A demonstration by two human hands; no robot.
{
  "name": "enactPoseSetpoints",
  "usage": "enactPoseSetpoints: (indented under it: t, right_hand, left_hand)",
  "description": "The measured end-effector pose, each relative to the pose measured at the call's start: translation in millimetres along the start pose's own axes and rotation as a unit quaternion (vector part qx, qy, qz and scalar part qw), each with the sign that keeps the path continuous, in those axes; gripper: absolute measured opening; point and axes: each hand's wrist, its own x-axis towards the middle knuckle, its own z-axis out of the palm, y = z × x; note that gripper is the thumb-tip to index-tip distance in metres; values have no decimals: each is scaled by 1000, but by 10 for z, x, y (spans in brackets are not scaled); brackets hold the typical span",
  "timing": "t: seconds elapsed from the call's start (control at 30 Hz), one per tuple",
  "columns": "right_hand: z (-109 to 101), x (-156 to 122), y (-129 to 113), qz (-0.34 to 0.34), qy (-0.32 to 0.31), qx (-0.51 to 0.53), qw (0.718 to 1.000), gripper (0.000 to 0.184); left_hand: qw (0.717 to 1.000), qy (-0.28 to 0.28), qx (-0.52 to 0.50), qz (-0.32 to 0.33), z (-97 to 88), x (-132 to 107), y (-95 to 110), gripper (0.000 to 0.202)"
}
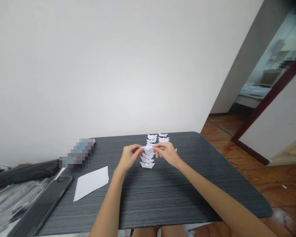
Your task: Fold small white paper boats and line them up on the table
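Left hand (130, 156) and right hand (168, 153): bare, fingers (160, 144) slim. Left forearm (110, 197) and right forearm (212, 194): bare, slender, tapering to narrow wrists (120, 170). Legs (174, 231): bare where visible (only a small portion shows).

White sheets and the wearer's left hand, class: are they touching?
Apart. The head view shows a strip of dark tabletop between the white sheets and the left hand.

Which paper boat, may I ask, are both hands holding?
The boat pinched at its ends by the left hand and right hand; the other boats stand in rows.
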Motion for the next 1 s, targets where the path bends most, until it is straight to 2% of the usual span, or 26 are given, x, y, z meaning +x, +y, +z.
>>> enactPoseSetpoints:
  t: [0.1,0.17,0.27,0.37,0.43,0.53,0.77,1.0]
  right_hand:
    - [35,71,11,-20,-8,-51,998,22]
    - [-31,113,30,-40,19,-80,996,26]
    - [-284,161,103,-57,114,-91,988,30]
    - [-598,173,223,-21,160,-88,983,33]
    - [-751,161,290,-3,160,-86,983,34]
    - [-849,135,314,15,145,-85,986,32]
    - [-850,94,143,6,126,-120,985,28]
    - [-857,66,80,5,103,-116,988,28]
  left_hand:
    - [999,19,28,-1,-43,20,-97,28]
    - [998,31,43,-18,-86,69,-197,30]
    - [994,24,85,-70,-162,232,-394,33]
    - [990,19,106,-88,-215,469,-615,32]
    - [988,12,118,-101,-223,619,-758,30]
    - [984,-3,133,-117,-210,782,-946,28]
    - [978,-62,152,-126,-180,1028,-1240,29]
    - [973,-118,146,-134,-184,1159,-1341,32]
